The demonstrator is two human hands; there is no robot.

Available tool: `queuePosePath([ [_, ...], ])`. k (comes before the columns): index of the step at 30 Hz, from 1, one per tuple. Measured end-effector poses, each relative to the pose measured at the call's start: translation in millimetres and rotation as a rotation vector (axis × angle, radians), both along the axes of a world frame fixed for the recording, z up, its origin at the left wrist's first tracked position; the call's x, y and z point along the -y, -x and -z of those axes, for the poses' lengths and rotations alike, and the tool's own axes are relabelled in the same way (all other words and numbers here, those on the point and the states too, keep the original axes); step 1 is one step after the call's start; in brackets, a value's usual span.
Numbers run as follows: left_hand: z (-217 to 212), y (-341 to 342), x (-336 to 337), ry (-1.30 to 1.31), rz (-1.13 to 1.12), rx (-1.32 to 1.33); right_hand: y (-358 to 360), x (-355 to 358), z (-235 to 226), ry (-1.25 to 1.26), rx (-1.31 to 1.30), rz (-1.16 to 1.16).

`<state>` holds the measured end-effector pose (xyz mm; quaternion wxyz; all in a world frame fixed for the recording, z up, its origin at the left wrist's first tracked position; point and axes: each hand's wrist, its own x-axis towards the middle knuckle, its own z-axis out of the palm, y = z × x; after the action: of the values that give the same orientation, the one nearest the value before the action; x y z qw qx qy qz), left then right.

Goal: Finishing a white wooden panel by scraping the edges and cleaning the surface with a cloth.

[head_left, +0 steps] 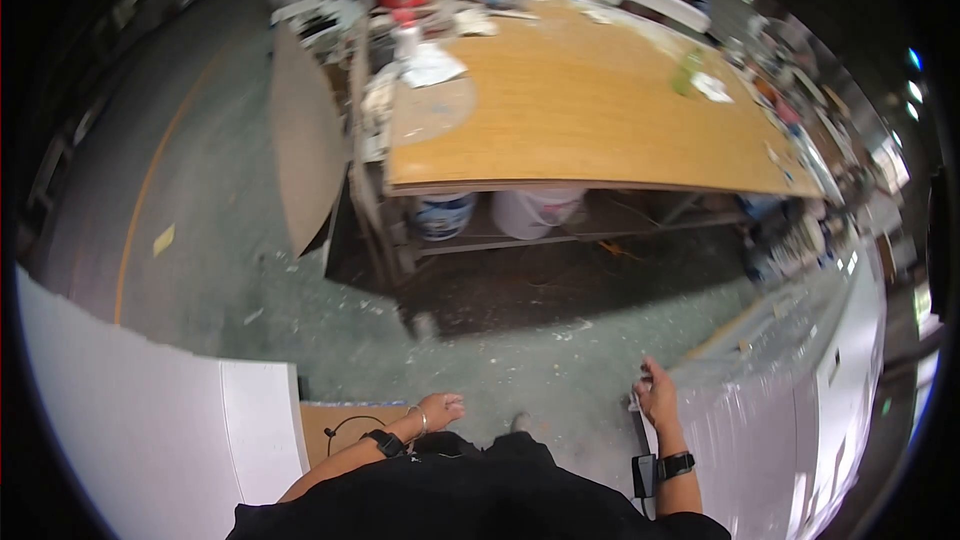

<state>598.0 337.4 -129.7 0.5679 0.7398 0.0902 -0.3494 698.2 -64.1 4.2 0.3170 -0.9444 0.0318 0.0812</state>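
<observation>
My right hand (655,395) is raised at the lower right, fingers pinched on a small pale scrap, right at the edge of a large white glossy panel (790,420). My left hand (440,408) hangs low near my body with fingers loosely curled and nothing in it, above a brown board (335,430) that has a thin black cable lying on it. Both wrists wear dark bands.
A big wooden worktable (590,110) stands ahead, with a plastic sheet, white bottle and clutter at its far end. Two buckets (490,212) sit on its lower shelf. A round board (300,150) leans at its left. White panels (150,420) lie lower left. The concrete floor is dusty.
</observation>
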Motion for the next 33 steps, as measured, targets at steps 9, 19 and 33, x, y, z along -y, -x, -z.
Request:
queuePosePath([
  [9,4,7,159,-0.051,0.18,-0.014,69,147,-169,0.485,0.682,0.044],
  [19,-9,26,312,-0.297,0.542,0.16,68,435,-178,0.25,0.136,0.327],
  [33,-8,119,313,-0.293,0.375,0.141,18,394,-195,0.521,0.053,-0.114],
])
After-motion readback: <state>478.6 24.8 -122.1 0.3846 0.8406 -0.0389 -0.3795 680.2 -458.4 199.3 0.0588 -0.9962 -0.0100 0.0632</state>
